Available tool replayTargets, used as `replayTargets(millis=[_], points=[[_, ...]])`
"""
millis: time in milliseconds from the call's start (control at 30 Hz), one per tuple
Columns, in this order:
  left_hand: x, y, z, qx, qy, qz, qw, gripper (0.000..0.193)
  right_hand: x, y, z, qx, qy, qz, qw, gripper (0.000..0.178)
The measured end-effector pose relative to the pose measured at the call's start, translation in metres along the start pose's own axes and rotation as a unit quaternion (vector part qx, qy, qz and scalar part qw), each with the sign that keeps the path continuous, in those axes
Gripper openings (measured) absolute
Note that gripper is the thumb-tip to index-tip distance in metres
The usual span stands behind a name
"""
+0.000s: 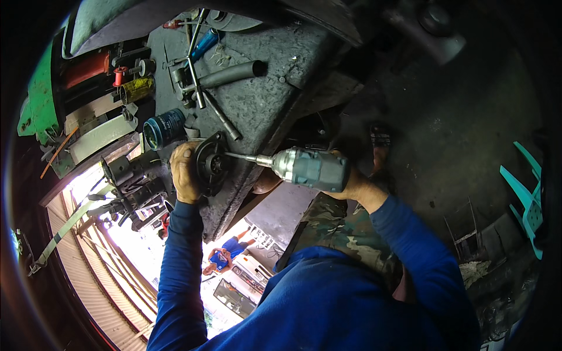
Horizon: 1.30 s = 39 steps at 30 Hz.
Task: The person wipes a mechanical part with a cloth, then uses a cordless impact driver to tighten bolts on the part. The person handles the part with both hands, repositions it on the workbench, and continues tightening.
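Observation:
A dark, round metal part with a flange [213, 161] is tilted up at the bench edge. My left hand [184, 174] is closed around its left side. In my right hand [356, 184] is a grey cordless power driver [313, 169], held level and pointing left. Its long thin bit [241, 157] reaches the face of the part, close to the hub. Whether the tip sits in a screw is too small to tell. The driver's grip is mostly hidden behind its body and my fingers.
On the dark workbench [275, 47] lie a cross-shaped wrench [195, 76], a grey pipe [229, 76], a metal bar [221, 117] and a blue-handled tool [205, 44]. A blue jar [165, 127] stands left. A teal chair [531, 213] is far right; a person in blue [223, 258] is outside.

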<state>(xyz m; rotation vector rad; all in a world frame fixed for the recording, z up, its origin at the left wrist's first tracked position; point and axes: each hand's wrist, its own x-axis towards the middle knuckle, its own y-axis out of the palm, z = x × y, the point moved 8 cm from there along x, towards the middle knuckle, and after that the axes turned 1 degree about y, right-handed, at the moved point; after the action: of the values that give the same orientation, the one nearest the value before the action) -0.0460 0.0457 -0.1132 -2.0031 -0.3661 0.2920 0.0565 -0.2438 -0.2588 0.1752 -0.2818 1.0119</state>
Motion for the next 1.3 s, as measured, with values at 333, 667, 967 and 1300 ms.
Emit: replayTargets(millis=[333, 667, 967, 1300], points=[[-0.002, -0.001, -0.006, 0.072, 0.080, -0.008, 0.994, 0.046, -0.006, 0.008, -0.012, -0.002, 0.079, 0.027, 0.997, 0.037], [-0.013, -0.004, -0.016, 0.142, 0.219, -0.054, 0.964, 0.024, -0.022, 0.014, -0.024, -0.050, 0.019, -0.007, 0.999, 0.037], [-0.009, -0.002, -0.012, 0.115, 0.151, -0.037, 0.981, 0.032, -0.012, 0.002, -0.008, 0.025, -0.025, -0.008, 0.999, 0.042], [-0.006, -0.002, -0.004, 0.051, 0.084, -0.025, 0.995, 0.041, 0.017, -0.014, 0.012, 0.143, 0.011, 0.027, 0.989, 0.039]])
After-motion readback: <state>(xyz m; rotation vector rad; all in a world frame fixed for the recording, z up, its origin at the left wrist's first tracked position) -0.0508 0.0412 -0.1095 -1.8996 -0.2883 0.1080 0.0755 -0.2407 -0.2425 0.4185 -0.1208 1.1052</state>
